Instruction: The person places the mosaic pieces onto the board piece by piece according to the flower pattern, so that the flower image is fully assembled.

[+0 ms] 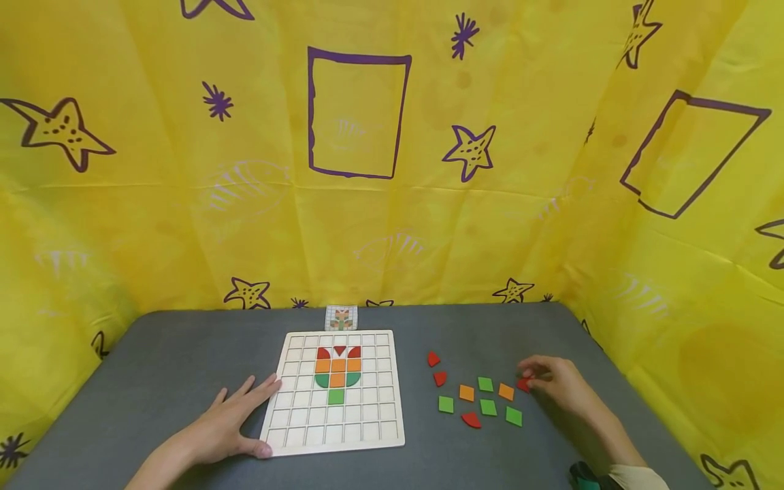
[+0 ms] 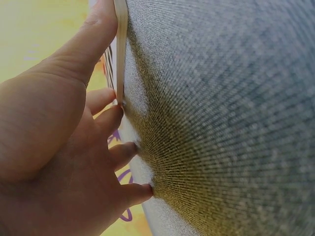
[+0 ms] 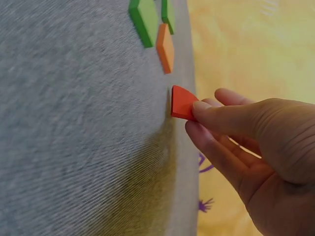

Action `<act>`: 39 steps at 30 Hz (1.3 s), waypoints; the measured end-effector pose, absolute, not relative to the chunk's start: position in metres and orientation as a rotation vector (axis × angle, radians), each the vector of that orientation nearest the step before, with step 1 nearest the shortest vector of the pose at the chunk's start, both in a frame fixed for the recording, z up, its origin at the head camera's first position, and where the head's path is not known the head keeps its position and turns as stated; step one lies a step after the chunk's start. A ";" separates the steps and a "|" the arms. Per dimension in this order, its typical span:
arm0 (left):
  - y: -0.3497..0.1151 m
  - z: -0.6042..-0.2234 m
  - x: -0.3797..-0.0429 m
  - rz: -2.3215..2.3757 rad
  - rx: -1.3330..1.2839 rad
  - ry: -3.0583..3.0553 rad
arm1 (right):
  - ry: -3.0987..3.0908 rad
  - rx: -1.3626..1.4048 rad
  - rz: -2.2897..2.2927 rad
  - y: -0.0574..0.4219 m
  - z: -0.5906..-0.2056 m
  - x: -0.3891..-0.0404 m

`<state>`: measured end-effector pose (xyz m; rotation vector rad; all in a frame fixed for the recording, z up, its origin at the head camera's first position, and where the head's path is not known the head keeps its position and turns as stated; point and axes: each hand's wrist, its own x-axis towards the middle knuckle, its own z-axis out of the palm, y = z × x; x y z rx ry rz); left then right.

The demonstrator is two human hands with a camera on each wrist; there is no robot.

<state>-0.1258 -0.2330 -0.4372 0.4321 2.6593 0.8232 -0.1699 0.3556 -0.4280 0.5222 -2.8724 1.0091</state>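
Note:
At the right side of the grey table, my right hand (image 1: 559, 382) pinches a red quarter-round tile (image 3: 182, 102) between thumb and fingers, close over the cloth. My left hand (image 1: 223, 422) lies spread at the left edge of the pale gridded board (image 1: 333, 435), thumb at its near left corner and fingertips along its side. A tulip pattern fills the board's middle: red pieces (image 1: 323, 353) on top, orange squares (image 1: 337, 380), dark green rounded pieces (image 1: 353, 379), and a light green square (image 1: 335, 396) as stem.
Between board and right hand lie loose red (image 1: 471, 420), orange (image 1: 467, 393) and green (image 1: 446, 405) tiles. A small pattern card (image 1: 341, 318) stands behind the board. Yellow cloth (image 1: 355, 238) with drawn stars hangs around the table. A dark object (image 1: 584, 476) sits at the front right.

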 end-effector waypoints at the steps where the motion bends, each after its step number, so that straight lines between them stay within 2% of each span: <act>1: -0.233 -0.437 -0.126 0.822 0.433 2.660 | -2.869 0.522 1.003 0.355 -0.427 -0.171; 15: -0.232 -0.437 -0.126 0.806 0.426 2.670 | -2.848 0.628 0.996 0.320 -0.412 -0.182; 39: -0.234 -0.438 -0.127 0.804 0.439 2.679 | -2.754 0.903 1.120 0.248 -0.417 -0.198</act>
